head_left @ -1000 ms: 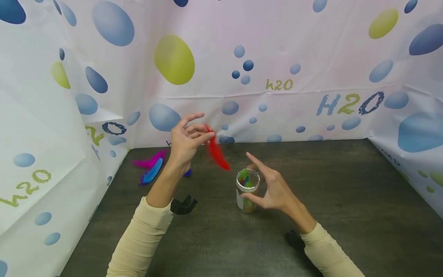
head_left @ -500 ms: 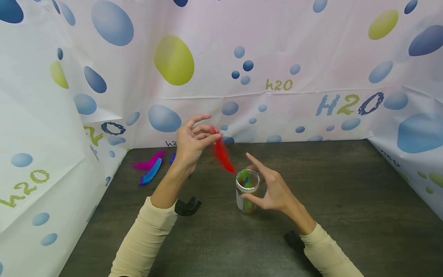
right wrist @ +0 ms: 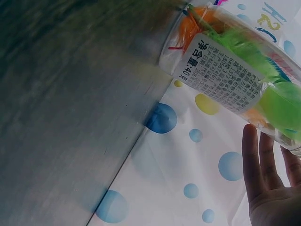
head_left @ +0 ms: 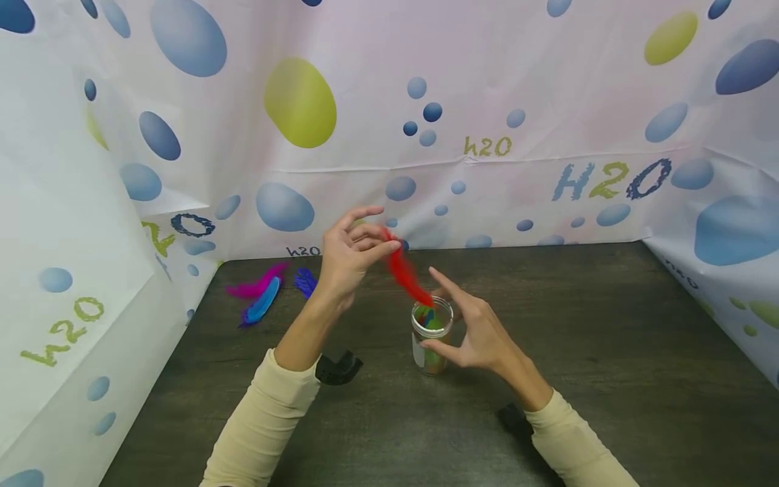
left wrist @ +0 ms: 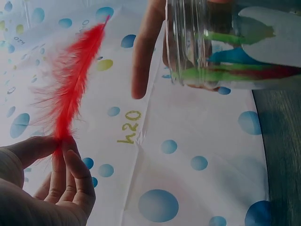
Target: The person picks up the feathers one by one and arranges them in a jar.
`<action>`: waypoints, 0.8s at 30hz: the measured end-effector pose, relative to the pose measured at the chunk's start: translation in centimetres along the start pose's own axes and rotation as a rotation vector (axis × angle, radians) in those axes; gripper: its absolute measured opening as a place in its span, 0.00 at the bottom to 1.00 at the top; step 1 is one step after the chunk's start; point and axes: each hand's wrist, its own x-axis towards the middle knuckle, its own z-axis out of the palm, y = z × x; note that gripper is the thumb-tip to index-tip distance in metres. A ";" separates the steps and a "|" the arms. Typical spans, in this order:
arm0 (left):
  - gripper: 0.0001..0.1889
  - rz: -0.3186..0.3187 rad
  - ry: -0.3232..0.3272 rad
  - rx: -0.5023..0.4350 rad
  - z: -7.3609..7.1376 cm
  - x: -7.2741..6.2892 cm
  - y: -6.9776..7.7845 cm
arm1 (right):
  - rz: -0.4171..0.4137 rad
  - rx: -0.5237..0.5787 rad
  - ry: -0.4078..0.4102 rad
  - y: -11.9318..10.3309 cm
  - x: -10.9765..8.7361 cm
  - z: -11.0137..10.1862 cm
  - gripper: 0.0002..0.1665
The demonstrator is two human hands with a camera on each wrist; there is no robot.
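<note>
My left hand (head_left: 347, 260) pinches a red feather (head_left: 406, 276) by one end between thumb and fingers, index finger lifted away. The feather slants down to the right, its lower tip overlapping the mouth of a clear jar (head_left: 418, 353) in the head view. That jar stands upright without a lid on the table, and green, blue, orange and red feathers show inside. My right hand (head_left: 481, 331) holds the jar from the right, thumb on the near side, other fingers partly hidden behind it, index finger extended. A white printed label (right wrist: 221, 70) on the jar shows in the right wrist view.
On the dark table (head_left: 584, 338), left of my left hand, lie a magenta feather (head_left: 258, 287) and a light blue feather (head_left: 263, 303). A violet-blue feather (head_left: 304, 281) lies partly behind the left hand. A white cloth with bubble prints (head_left: 365, 101) rises along the back and sides.
My left hand has moved right and slightly down with the red feather, bringing its tip to the jar's mouth. The violet-blue feather has come into fuller view. Right hand and jar stay put.
</note>
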 end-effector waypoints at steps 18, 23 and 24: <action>0.27 -0.003 -0.015 0.018 0.4 -0.2 -0.7 | -0.012 0.010 0.005 0.0 0.3 -0.1 0.57; 0.27 -0.007 -0.022 0.013 0.5 -0.4 -1.0 | -0.012 0.014 0.002 0.0 0.3 -0.2 0.57; 0.27 -0.008 -0.024 0.015 0.6 -0.4 -1.1 | -0.012 0.016 0.002 0.0 0.3 -0.2 0.57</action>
